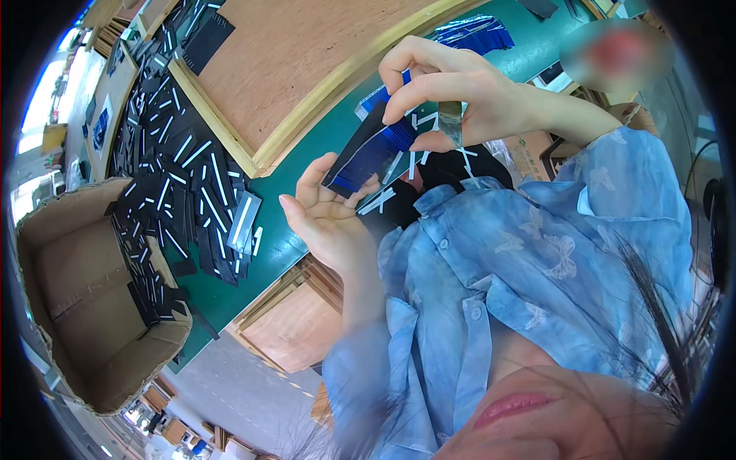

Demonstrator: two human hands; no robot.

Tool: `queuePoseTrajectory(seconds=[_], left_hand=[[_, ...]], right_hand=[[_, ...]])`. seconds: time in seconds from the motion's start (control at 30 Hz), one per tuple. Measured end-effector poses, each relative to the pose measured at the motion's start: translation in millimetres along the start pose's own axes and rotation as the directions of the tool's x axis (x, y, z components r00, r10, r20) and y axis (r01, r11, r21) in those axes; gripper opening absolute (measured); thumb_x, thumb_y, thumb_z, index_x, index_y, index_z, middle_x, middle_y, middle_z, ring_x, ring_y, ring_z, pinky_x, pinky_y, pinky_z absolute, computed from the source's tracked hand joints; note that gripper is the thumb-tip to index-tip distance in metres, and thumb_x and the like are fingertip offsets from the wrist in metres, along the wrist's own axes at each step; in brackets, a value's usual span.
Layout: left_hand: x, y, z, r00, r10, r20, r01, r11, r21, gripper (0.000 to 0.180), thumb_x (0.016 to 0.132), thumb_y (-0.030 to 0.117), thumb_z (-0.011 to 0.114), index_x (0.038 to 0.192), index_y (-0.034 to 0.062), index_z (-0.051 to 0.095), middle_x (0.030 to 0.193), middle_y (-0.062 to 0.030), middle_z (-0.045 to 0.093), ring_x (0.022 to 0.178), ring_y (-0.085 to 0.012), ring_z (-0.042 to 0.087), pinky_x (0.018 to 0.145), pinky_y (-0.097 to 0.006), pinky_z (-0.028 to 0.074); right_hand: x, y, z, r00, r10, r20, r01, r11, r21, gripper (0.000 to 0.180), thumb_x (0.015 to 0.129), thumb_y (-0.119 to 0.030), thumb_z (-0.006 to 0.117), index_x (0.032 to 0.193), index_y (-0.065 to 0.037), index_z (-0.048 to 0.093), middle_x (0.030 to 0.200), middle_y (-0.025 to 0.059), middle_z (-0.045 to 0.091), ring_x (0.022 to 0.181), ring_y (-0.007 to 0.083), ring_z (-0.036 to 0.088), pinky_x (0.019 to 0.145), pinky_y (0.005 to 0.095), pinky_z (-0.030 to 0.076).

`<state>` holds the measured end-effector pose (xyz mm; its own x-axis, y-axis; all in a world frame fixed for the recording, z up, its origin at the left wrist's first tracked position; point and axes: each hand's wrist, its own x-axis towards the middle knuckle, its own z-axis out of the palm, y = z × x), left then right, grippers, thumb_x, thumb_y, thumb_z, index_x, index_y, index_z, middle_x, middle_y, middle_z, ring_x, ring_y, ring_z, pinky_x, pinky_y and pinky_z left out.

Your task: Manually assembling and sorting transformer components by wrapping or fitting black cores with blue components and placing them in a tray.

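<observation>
A flat dark piece with a shiny blue face slants between my hands; its exact kind is unclear. My right hand pinches its upper end, index finger and thumb bent round it. A small clear, glossy piece shows by the right palm. My left hand is palm up at the lower end, thumb spread away and fingers apart. Some of its fingertips touch or lie behind the piece. White thin strips lie below the piece, near dark cloth on my lap.
Black pieces with white strips are heaped on the green table. An open cardboard box stands at the left edge. A wood-framed board leans across the back. Shiny blue pieces lie beyond it. A blurred patch is at upper right.
</observation>
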<state>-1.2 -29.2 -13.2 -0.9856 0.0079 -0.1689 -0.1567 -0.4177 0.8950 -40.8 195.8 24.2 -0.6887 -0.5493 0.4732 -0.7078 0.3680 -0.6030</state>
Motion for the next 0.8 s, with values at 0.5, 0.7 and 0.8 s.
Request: queuePoseTrajectory(seconds=[0.5,0.7,0.8], left_hand=[[-3.8,2.8,7.3,1.000,0.019,0.007,-0.019,0.997,-0.069,0.053,0.099,0.040,0.030,0.109,-0.0076,0.053,0.090,-0.0227,0.062,0.070,-0.0274,0.064,0.062,-0.033,0.056],[-9.8,10.2,16.6,1.000,0.025,-0.016,-0.023,0.994,0.111,0.029,0.095,0.018,0.050,0.109,-0.0077,0.054,0.090,-0.0186,0.062,0.068,-0.0208,0.065,0.061,-0.028,0.057],[-10.4,12.0,12.8,1.000,-0.003,-0.009,0.004,0.997,0.071,0.031,0.096,0.020,0.049,0.110,-0.0073,0.053,0.091,-0.0182,0.062,0.068,-0.0212,0.064,0.061,-0.027,0.057]], right_hand=[[0.1,-3.6,-2.5,0.999,0.044,0.017,-0.044,0.999,-0.011,0.039,0.062,-0.007,0.079,0.096,-0.013,0.062,0.102,0.0036,0.049,0.091,0.0212,0.056,0.075,0.0304,0.048],[3.1,-4.7,-7.9,0.998,0.068,0.001,-0.068,0.997,0.045,0.031,0.063,-0.008,0.077,0.092,-0.011,0.065,0.099,0.0045,0.051,0.088,0.0208,0.057,0.075,0.0305,0.047],[5.4,-0.8,-4.1,0.998,0.058,0.003,-0.058,0.993,0.101,0.029,0.064,-0.009,0.077,0.091,-0.010,0.066,0.097,0.0045,0.053,0.088,0.0209,0.057,0.075,0.0302,0.047]])
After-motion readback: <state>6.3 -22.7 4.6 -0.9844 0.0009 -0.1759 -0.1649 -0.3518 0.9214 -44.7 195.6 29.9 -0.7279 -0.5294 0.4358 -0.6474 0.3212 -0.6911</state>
